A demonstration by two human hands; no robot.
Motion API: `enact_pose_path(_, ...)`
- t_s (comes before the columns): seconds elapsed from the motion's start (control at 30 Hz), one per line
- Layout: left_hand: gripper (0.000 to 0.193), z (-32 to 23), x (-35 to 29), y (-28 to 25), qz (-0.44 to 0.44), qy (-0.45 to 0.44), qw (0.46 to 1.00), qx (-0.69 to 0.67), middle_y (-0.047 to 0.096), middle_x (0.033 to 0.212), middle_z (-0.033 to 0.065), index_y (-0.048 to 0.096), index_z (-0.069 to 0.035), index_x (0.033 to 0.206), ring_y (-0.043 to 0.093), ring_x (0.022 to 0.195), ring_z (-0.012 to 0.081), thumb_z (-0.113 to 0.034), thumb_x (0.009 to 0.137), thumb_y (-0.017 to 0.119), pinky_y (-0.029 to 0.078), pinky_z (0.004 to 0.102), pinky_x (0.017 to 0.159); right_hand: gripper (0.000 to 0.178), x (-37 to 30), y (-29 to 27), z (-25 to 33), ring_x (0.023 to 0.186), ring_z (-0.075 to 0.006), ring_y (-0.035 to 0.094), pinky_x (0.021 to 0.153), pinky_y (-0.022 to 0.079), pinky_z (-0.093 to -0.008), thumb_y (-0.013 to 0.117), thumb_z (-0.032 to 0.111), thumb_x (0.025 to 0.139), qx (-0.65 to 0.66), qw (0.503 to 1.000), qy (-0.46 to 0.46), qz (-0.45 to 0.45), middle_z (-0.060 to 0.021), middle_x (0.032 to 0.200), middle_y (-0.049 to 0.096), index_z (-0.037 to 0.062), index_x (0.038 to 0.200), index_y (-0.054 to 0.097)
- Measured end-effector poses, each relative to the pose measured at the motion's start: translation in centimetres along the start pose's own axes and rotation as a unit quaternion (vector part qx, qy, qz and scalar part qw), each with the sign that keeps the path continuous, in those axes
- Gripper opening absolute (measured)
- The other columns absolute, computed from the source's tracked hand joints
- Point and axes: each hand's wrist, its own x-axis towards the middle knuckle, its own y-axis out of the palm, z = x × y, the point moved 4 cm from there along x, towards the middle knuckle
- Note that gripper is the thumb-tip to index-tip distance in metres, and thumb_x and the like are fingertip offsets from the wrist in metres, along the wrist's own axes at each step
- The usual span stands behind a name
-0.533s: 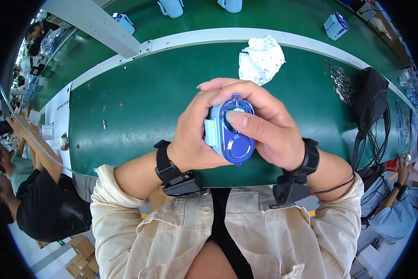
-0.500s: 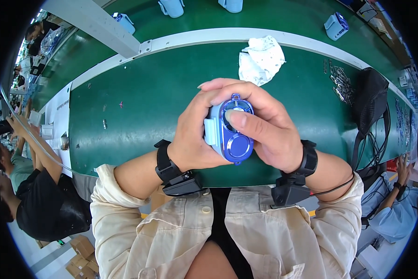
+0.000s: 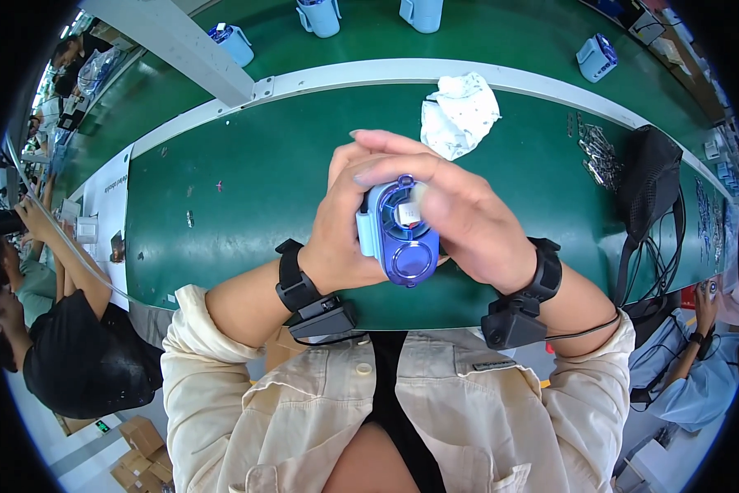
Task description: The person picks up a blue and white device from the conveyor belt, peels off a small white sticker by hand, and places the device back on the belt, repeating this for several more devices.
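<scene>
Head view: right thumb comes off the centre of the blue device (image 3: 411,260)

Half a second ago the right hand's (image 3: 486,232) thumb covered the round opening; now, blurred, it sits at the opening's right rim, and a white piece (image 3: 407,214) shows inside. Pressure on that spot has probably let up, leaving the piece open to view. The left hand (image 3: 335,223) wraps closed around the device's left side, holding it above the near-middle of the green table (image 3: 262,181). The right fingers curl over the far side; whether they grip too, I cannot tell. A crumpled white cloth (image 3: 460,115) lies beyond.
</scene>
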Motion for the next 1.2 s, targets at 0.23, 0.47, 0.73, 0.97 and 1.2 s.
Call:
enact_pose_path(0.23, 0.097, -0.1, -0.1, -0.5, 0.066, -0.019, 0.995, 0.074, 0.052, 0.124, 0.0126, 0.036, -0.011, 0.133, 0.042, 0.121, 0.0367, -0.026, 0.056, 0.092, 0.038, 0.0467, 0.099, 0.034, -0.8, 0.7, 0.0, 0.127, -0.0257, 0.046, 0.106, 0.034, -0.0380, 0.055, 0.026, 0.096, -0.126, 0.992, -0.005, -0.032, -0.0188, 0.143, 0.042, 0.0011, 0.119, 0.061)
enact_pose_path(0.47, 0.104, 0.0, 0.2, -1.1, 0.018, -0.027, 0.997, 0.068, 0.035, 0.138, 0.0186, 0.029, -0.006, 0.139, 0.038, 0.127, 0.0342, -0.032, 0.060, 0.091, 0.035, 0.0464, 0.105, 0.035, 2.2, -4.1, 2.2, 0.113, -0.0227, 0.056, 0.097, 0.045, -0.0360, 0.053, 0.027, 0.097, 0.037, 0.990, 0.032, -0.133, -0.0152, 0.125, 0.056, 0.0003, 0.120, 0.054)
enact_pose_path(0.73, 0.097, 0.4, 1.0, -0.9, 0.007, -0.044, 0.998, 0.047, 0.031, 0.137, 0.0207, 0.024, -0.003, 0.140, 0.039, 0.127, 0.0337, -0.030, 0.070, 0.086, 0.035, 0.0432, 0.108, 0.039, 5.9, -32.6, 4.3, 0.096, -0.0180, 0.063, 0.080, 0.051, -0.0345, 0.046, 0.037, 0.098, -0.459, 0.784, -0.062, -0.413, -0.0067, 0.103, 0.067, 0.0060, 0.117, 0.063)
enact_pose_path(0.97, 0.090, 0.5, 0.1, -1.8, -0.027, -0.057, 0.996, 0.070, 0.032, 0.134, 0.0210, 0.024, -0.002, 0.140, 0.040, 0.125, 0.0325, -0.026, 0.075, 0.082, 0.036, 0.0421, 0.107, 0.044, 10.9, -25.9, 7.2, 0.110, -0.0289, 0.061, 0.093, 0.047, -0.0360, 0.060, 0.033, 0.091, -0.769, 0.502, -0.078, -0.389, -0.0161, 0.117, 0.065, 0.0030, 0.123, 0.061)
enact_pose_path(1.2, 0.088, 0.5, 0.1, -2.2, -0.043, -0.070, 0.995, 0.052, 0.031, 0.137, 0.0200, 0.024, -0.002, 0.140, 0.040, 0.125, 0.0307, -0.024, 0.076, 0.081, 0.037, 0.0422, 0.106, 0.078, 14.7, -19.5, 3.6, 0.115, -0.0340, 0.058, 0.098, 0.045, -0.0369, 0.077, 0.027, 0.075, -0.648, 0.701, 0.049, -0.295, -0.0244, 0.124, 0.059, -0.0006, 0.139, 0.041)
